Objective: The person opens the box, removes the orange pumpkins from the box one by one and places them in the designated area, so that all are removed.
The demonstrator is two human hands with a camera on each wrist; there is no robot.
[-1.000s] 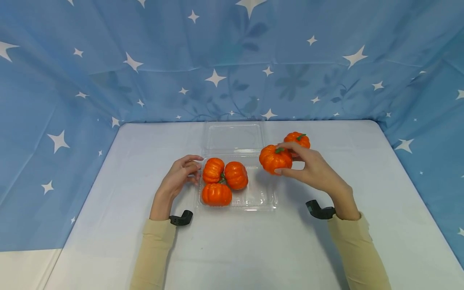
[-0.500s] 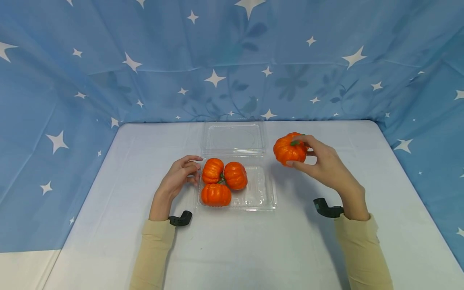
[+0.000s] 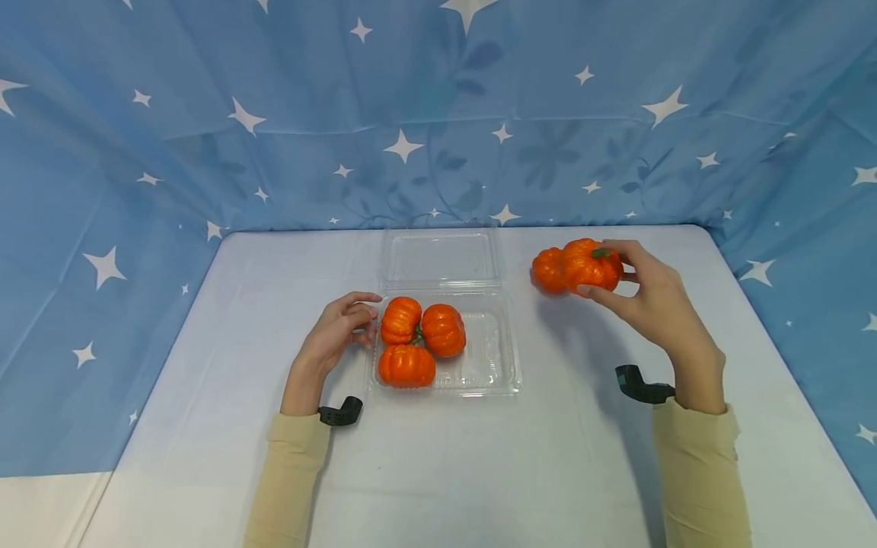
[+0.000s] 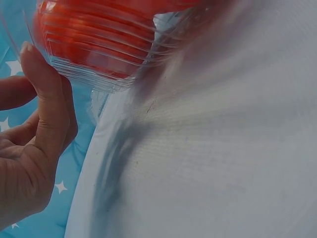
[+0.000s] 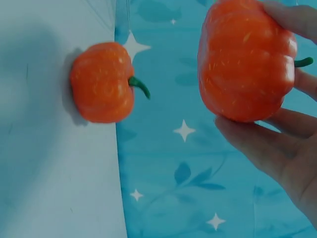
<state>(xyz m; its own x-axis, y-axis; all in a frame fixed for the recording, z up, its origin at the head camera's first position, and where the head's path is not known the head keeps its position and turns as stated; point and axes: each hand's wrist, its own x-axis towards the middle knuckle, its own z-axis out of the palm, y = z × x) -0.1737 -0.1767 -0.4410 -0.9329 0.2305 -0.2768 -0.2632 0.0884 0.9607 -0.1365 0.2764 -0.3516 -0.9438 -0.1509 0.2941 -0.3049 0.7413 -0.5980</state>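
My right hand [image 3: 654,304] grips a small orange pumpkin [image 3: 589,265] with a green stem, thumb on the near side and fingers on the far side. The right wrist view shows this pumpkin [image 5: 247,62] held above the table. Another pumpkin [image 3: 548,271] sits on the table just left of it in the head view, partly hidden behind it. My left hand [image 3: 331,335] is at the left edge of a clear plastic clamshell box [image 3: 489,350], its fingers loosely bent and a fingertip touching the wall. Three pumpkins [image 3: 407,367] lie in the box's left part.
The box's clear lid [image 3: 441,256] lies folded back towards the far edge of the white table [image 3: 438,472]. A blue curtain [image 3: 438,114] with white stars hangs behind the table and along its sides.
My right hand has carried its pumpkin from above the box's right side rightwards and away, past the pumpkin on the table. The left hand and the box have stayed put.
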